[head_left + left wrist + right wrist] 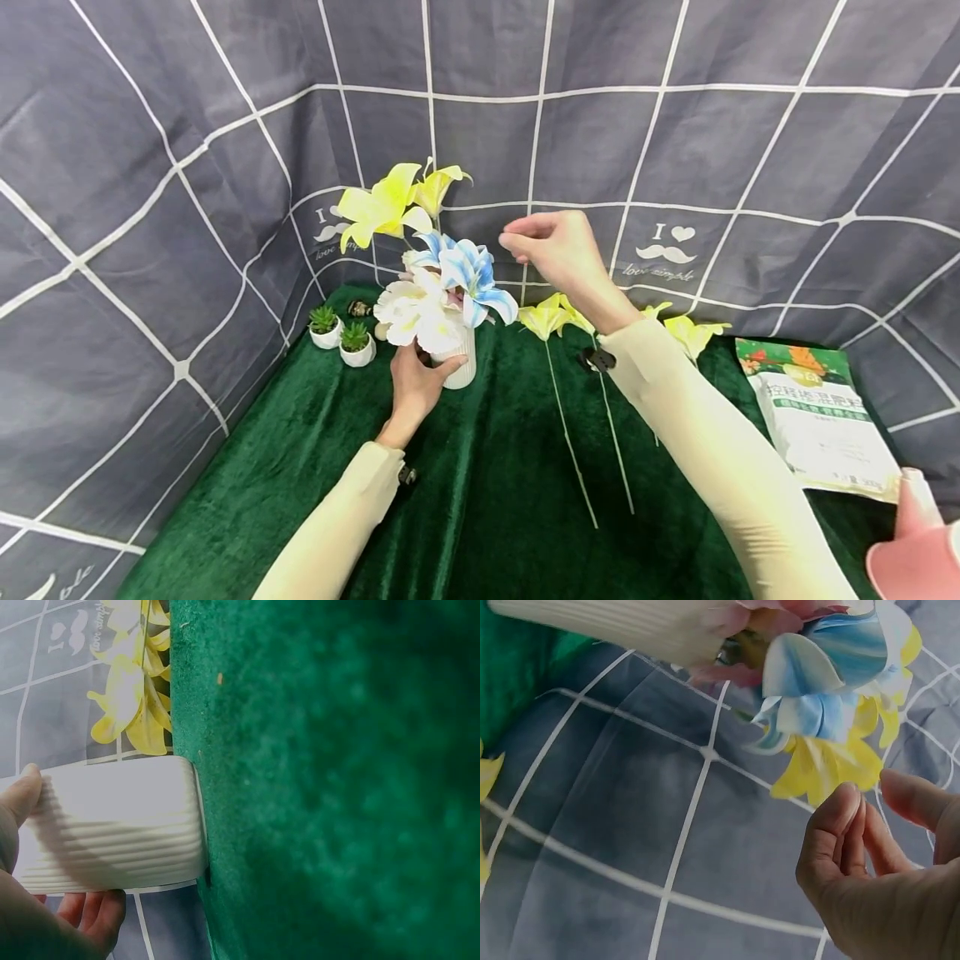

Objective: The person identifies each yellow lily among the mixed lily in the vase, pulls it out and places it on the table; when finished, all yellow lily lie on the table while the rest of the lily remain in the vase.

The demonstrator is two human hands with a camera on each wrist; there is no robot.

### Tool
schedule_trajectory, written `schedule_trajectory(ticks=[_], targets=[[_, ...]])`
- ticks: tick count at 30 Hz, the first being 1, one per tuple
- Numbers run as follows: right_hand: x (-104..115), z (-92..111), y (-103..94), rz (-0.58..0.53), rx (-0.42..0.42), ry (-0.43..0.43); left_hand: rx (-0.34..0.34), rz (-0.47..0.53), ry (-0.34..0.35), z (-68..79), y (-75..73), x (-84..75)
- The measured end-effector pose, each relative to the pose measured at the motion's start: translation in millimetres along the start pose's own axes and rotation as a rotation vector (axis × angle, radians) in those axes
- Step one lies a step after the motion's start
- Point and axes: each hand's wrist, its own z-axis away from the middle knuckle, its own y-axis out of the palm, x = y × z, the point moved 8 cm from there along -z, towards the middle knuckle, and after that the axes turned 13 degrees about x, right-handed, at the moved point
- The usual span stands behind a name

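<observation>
My left hand (416, 385) grips a white ribbed vase (463, 360) low on its side; in the left wrist view, thumb and fingers lie on opposite sides of the vase (120, 825). Standing in it are white flowers (420, 312), blue-and-white lilies (472, 275) and yellow lilies (378, 204), the yellow ones tallest. To the right of the bouquet my right hand (558, 246) is raised in the air, fingers loosely bent. The right wrist view has a gap between thumb and fingers of that hand (870, 855), with nothing held, apart from the blooms.
Several yellow lilies (546, 317) with long stems lie on the green cloth (510, 500) beneath my right forearm. Two small potted succulents (357, 346) stand left of the vase. On the right are a fertilizer bag (817, 417) and a pink watering can (915, 558). A grid-patterned curtain (600, 150) hangs behind.
</observation>
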Motion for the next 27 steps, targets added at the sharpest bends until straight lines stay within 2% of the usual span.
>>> schedule_trajectory(ticks=[7,14,21,27], targets=[[17,-44,26.8,0.091,0.073,0.029,-0.006,-0.023,0.002,-0.2,-1.5,-0.5],[8,-80,46.6,0.086,0.142,0.097,-0.004,-0.026,-0.005,-1.0,0.1,-0.2],[1,-99,63.3,0.085,0.177,0.079,-0.009,-0.061,-0.006,-1.2,-0.1,0.8],[-2,-106,71.9,0.030,0.182,0.055,0.001,-0.020,0.009,-2.5,-0.8,0.9]])
